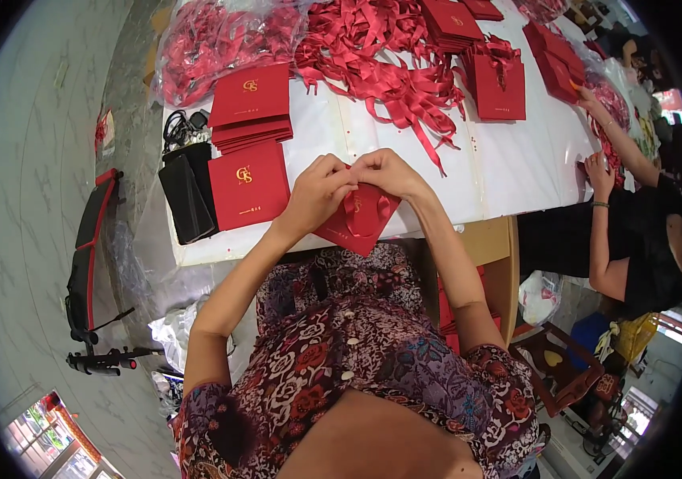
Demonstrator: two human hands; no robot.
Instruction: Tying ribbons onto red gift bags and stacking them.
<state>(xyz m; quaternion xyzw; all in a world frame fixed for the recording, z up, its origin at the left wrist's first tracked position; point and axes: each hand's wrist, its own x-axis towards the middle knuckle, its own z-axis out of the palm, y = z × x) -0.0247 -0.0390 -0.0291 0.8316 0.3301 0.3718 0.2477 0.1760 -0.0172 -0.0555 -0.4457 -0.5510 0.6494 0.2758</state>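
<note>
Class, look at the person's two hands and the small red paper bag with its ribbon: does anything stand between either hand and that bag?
Nothing visible does. The left hand and right hand both already touch the small red bag at its top edge, above the white table.

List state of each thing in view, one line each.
left hand: pinching the ribbon on the red paper bag
right hand: pinching the same ribbon
red paper bag: flat, held at the table edge
stack of red bags: flat, piled
single red bag: flat on the white table
loose red ribbons: tangled heap
black pouch: lying closed
</note>
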